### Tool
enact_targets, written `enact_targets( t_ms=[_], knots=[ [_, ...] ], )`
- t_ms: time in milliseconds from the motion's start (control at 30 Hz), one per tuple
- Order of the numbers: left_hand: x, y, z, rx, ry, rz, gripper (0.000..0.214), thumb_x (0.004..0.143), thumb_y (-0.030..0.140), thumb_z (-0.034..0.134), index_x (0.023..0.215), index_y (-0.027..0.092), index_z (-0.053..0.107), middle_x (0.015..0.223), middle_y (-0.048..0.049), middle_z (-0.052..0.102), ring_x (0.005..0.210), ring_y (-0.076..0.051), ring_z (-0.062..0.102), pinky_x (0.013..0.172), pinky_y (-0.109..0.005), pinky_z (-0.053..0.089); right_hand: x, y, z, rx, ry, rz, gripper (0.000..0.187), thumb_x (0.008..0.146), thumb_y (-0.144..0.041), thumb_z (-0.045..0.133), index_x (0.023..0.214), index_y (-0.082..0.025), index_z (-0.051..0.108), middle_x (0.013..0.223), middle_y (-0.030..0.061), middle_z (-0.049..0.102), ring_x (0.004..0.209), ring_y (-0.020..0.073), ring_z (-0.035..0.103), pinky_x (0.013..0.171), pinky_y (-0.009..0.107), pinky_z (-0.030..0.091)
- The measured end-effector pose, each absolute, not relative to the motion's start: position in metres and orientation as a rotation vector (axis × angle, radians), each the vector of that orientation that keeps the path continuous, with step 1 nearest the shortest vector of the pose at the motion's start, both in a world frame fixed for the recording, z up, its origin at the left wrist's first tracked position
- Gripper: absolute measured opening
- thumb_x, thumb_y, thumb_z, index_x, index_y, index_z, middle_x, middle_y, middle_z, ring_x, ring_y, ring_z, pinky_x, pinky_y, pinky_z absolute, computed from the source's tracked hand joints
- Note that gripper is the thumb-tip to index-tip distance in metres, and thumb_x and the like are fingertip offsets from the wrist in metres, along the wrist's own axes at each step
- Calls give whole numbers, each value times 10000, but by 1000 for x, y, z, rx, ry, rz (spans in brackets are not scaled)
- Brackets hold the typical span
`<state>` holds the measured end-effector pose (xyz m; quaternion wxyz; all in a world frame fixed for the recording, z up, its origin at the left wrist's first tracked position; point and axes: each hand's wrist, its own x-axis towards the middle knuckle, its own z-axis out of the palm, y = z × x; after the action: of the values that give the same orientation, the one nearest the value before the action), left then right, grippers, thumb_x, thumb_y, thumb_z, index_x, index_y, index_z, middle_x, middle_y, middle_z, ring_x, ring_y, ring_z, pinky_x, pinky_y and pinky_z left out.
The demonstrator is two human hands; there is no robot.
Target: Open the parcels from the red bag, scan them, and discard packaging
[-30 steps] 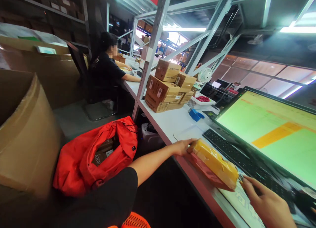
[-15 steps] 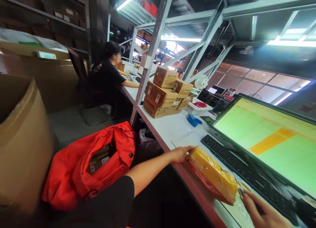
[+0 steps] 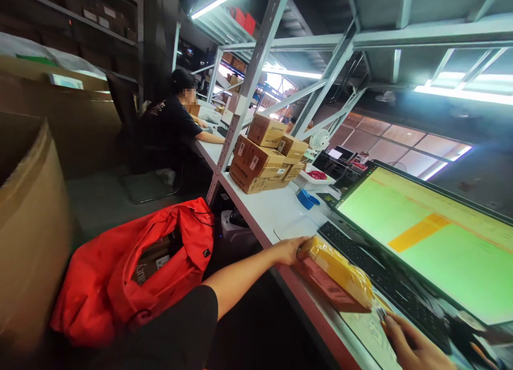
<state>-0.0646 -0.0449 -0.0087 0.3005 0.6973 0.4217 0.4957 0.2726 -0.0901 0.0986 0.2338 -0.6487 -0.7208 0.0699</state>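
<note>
My left hand (image 3: 289, 251) is closed round the far end of a small parcel (image 3: 340, 271), a cardboard box with yellow wrapping and shiny clear tape over its top. The parcel is tilted at the desk's front edge. At its near end, my right hand (image 3: 412, 340) pinches a small tool with a metal tip (image 3: 380, 312); the tip is close to the parcel, and I cannot tell whether they touch. Most of that tool is hidden by my fingers. Beneath the parcel's near end, a pale printed sheet or pad (image 3: 371, 335) lies on the desk.
A black keyboard (image 3: 380, 284) and a lit monitor (image 3: 425, 241) stand at the right. Farther back are blue tape (image 3: 307, 199) and stacked cartons (image 3: 256, 164) beside a metal post. An open red bag (image 3: 132, 274) holds boxes at the left. A co-worker (image 3: 172, 118) sits beyond.
The view has shifted slightly to the right. The parcel has tipped a little, showing more of its cardboard side. Both hands keep their places at its ends.
</note>
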Motion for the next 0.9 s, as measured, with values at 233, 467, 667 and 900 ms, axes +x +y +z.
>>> enact_targets(
  t_ms=[233,467,667,900],
  knots=[
    [-67,-53,1,1798,1147,1254,1160,533,428,996,1561,313,471,1423,-72,666,1313,-341,629,1097,-403,485,264,-87,115,-1883,-1905,357,641,589,-782,464,831,-254,734,696,95,728,675,357,706,700,452,546],
    [-65,-55,3,1786,1181,1234,1209,539,451,991,1596,291,425,1431,-85,662,1320,-353,624,1104,-416,482,264,-102,114,-1831,-1976,284,679,522,-777,516,906,-240,672,751,118,734,860,405,718,817,468,527],
    [-64,-47,-6,1778,1155,1263,1178,526,453,994,1565,299,462,1400,-61,680,1303,-339,638,1103,-402,487,273,-105,116,-1833,-1937,232,665,499,-762,510,895,-245,645,819,138,742,835,411,718,834,478,538],
    [-64,-48,-3,1760,1199,1238,1185,519,460,995,1564,293,461,1387,-74,689,1297,-349,642,1092,-410,493,279,-106,109,-1853,-1930,236,768,548,-776,484,1011,-190,665,877,150,749,722,370,714,822,470,565]
  ],
)
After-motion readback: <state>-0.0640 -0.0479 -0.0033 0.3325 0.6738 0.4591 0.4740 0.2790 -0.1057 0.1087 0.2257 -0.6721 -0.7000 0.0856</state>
